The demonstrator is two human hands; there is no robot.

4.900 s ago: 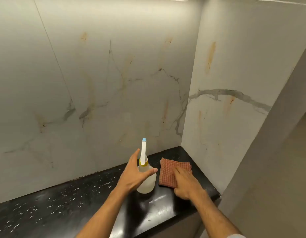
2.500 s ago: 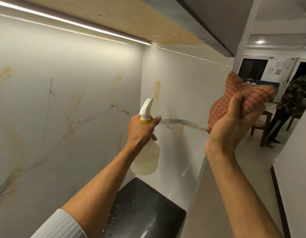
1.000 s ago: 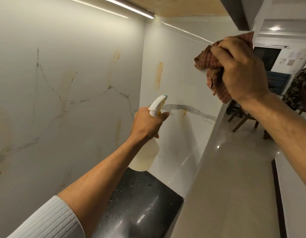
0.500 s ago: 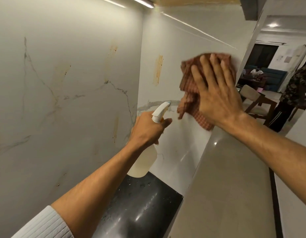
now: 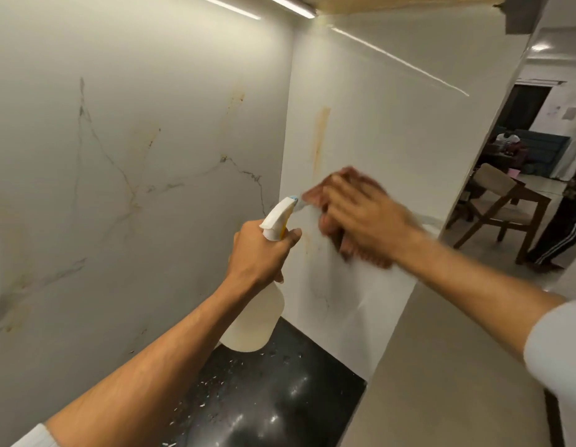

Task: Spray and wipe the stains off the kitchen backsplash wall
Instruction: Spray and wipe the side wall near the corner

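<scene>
The right hand [image 5: 367, 217] lies flat, fingers spread, pressing a reddish checked cloth [image 5: 344, 188] against the side panel of the backsplash wall [image 5: 393, 124]; both are blurred. The left hand [image 5: 257, 256] is wrapped tight round the neck of a spray bottle [image 5: 252, 321], held in the air, its white nozzle with a blue tip aimed at the cloth. The bottle is pale, translucent plastic with a yellow collar; I can read no label on it. An orange streak [image 5: 320, 137] runs down the glossy, grey-veined panel just above the cloth. Fainter brownish marks show on the rear wall. Below, the black speckled countertop [image 5: 280, 398] gleams.
</scene>
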